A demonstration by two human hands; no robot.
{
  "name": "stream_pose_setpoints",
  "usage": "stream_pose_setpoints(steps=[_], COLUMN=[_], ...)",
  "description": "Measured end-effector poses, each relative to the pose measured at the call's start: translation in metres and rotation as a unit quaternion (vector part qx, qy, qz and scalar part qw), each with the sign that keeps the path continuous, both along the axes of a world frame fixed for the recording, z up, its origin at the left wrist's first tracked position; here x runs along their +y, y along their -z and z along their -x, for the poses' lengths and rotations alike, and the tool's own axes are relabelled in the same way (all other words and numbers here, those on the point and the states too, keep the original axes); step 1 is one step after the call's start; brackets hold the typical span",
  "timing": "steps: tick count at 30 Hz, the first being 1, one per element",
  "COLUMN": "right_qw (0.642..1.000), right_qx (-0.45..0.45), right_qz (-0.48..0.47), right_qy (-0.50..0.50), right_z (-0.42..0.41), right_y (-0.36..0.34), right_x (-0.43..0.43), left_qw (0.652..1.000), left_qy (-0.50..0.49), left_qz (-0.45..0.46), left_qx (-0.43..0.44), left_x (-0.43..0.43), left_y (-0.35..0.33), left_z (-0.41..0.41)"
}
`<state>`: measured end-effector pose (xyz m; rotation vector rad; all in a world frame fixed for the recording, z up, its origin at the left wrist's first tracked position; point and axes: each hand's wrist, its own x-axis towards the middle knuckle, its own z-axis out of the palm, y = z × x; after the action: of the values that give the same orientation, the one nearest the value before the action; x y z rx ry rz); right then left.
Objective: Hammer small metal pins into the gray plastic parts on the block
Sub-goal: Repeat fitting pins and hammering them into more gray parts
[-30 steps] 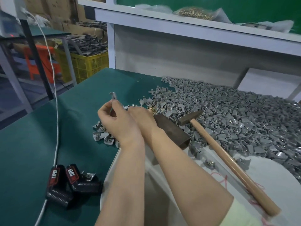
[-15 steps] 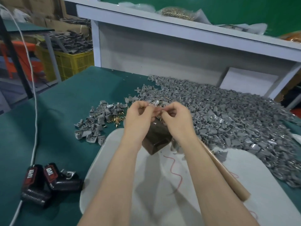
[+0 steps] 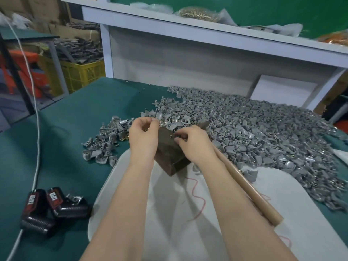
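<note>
A dark brown block (image 3: 169, 157) stands on a white sheet (image 3: 188, 213) in the middle of the green table. My right hand (image 3: 192, 146) rests on the block's top and pinches a small grey plastic part with a metal pin (image 3: 171, 136) in it. My left hand (image 3: 144, 138) hovers at the block's left edge with curled fingers holding small brass pins (image 3: 145, 129). The hammer's wooden handle (image 3: 250, 191) lies to the right, partly under my right forearm; its head is hidden. A large heap of grey plastic parts (image 3: 254, 129) spreads behind and to the right.
A smaller heap of grey parts (image 3: 101, 146) with loose brass pins lies left of the block. Two black tape measures (image 3: 50, 208) and a white cable (image 3: 35, 147) sit at the near left. A white shelf (image 3: 207, 29) holds bags of pins above. A yellow crate (image 3: 79, 74) stands beyond the table's left edge.
My hands uncrossed and came together at the block. The right hand has now lowered onto the block's top with the part, while the left drew slightly away to the left.
</note>
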<state>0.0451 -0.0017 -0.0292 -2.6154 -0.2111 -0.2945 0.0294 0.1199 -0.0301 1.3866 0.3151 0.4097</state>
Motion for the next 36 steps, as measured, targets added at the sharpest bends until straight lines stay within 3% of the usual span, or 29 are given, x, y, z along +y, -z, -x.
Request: stream_pose_setpoints(steps=[3,14,16,19,25,36], right_qw=[1.0,0.996,0.999,0.986,0.954,0.953], right_qx=[0.004,0.003,-0.009,-0.021,-0.013,0.022], right_qz=[0.024,0.067,0.004,-0.167,-0.3,-0.303], right_qy=[-0.016,-0.057,-0.045,0.006,0.013,-0.002], right_z=[-0.008,-0.014,-0.012,-0.005,0.014,0.014], right_y=[-0.002,-0.006,-0.005,-0.009,-0.016,-0.006], right_x=[0.007,0.016,0.013,0.004,-0.029,-0.029], left_qw=[0.999,0.998,0.994,0.976,0.883,0.86], left_qy=[-0.004,-0.034,-0.034,-0.002,0.076,0.083], left_qz=[-0.048,-0.056,-0.101,-0.218,-0.462,-0.501], left_qx=[-0.005,0.006,-0.01,-0.029,0.037,0.047], left_x=[0.0,0.002,0.002,-0.001,-0.013,-0.014], left_y=[0.0,0.004,0.005,0.009,0.013,0.012], left_z=[0.0,-0.005,-0.004,-0.001,0.002,0.007])
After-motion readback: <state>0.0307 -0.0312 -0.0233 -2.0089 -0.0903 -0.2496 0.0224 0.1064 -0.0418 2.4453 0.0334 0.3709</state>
